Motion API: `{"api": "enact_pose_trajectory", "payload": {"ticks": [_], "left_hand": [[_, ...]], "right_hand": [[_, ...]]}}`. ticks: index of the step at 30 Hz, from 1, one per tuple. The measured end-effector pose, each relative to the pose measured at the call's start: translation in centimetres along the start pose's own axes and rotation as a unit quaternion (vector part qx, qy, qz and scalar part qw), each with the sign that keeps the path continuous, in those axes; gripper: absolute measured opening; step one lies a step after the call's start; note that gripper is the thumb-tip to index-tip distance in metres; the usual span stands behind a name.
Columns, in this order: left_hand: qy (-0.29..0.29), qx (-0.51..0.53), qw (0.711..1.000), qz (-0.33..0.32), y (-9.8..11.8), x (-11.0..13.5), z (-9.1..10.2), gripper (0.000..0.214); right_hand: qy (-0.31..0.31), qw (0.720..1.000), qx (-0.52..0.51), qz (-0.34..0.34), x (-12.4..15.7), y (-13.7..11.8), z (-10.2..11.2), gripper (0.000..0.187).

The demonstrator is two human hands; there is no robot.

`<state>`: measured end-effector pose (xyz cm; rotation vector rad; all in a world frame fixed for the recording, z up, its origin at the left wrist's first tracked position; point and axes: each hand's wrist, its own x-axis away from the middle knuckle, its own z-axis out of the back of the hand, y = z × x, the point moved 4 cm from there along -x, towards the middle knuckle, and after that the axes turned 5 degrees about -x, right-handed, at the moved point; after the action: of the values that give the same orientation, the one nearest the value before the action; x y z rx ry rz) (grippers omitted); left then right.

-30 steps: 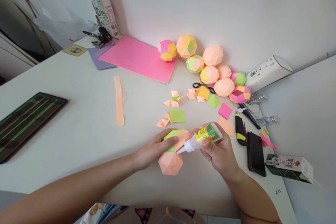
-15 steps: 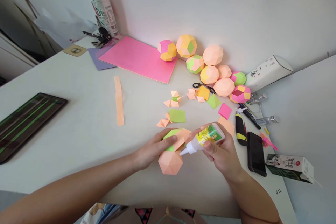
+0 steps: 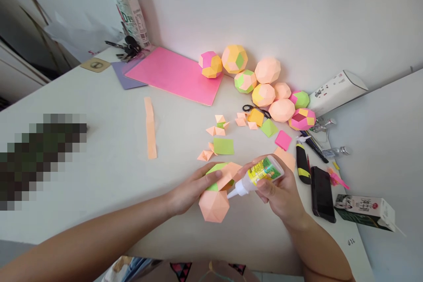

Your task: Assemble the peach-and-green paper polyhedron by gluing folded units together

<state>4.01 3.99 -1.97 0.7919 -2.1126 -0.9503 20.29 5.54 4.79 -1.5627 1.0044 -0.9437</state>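
Note:
Near the front of the table, my left hand (image 3: 194, 183) grips a folded paper ball (image 3: 214, 206) made of peach and green faceted pieces, with an opening on its right side. My left thumb lies across its green part. In my right hand (image 3: 277, 194) is a white glue bottle (image 3: 261, 172) with a yellow and green label, tilted so its nozzle points down left. The nozzle tip is at the right edge of the peach piece; whether it touches is hard to tell. Just beyond my hands lie small folded peach pieces (image 3: 206, 154) and a green paper square (image 3: 223, 146).
Several finished paper balls (image 3: 281, 110) cluster at the back, beside pink paper (image 3: 178, 75) and scissors (image 3: 251, 108). At right are a cutter (image 3: 302, 161), a phone (image 3: 322, 194) and a drink carton (image 3: 363, 211). A peach strip (image 3: 150, 128) lies left; a bottle (image 3: 130, 9) stands behind.
The glue nozzle has shifted very slightly down along the edge of the peach piece. Both hands keep their holds. The dark device at the left is now pixelated.

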Motion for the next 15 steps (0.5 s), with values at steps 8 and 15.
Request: {"api": "enact_pose_trajectory", "payload": {"ticks": [8,15], "left_hand": [[-0.009,0.032,0.999,-0.012,-0.2,-0.2,0.0,0.044],[-0.026,0.017,0.999,0.041,-0.6,0.1,-0.7,0.047]], "right_hand": [[0.047,0.996,-0.079,0.003,-1.0,0.4,1.4,0.035],[0.129,0.976,-0.169,0.046,-3.3,0.7,3.3,0.027]]}}
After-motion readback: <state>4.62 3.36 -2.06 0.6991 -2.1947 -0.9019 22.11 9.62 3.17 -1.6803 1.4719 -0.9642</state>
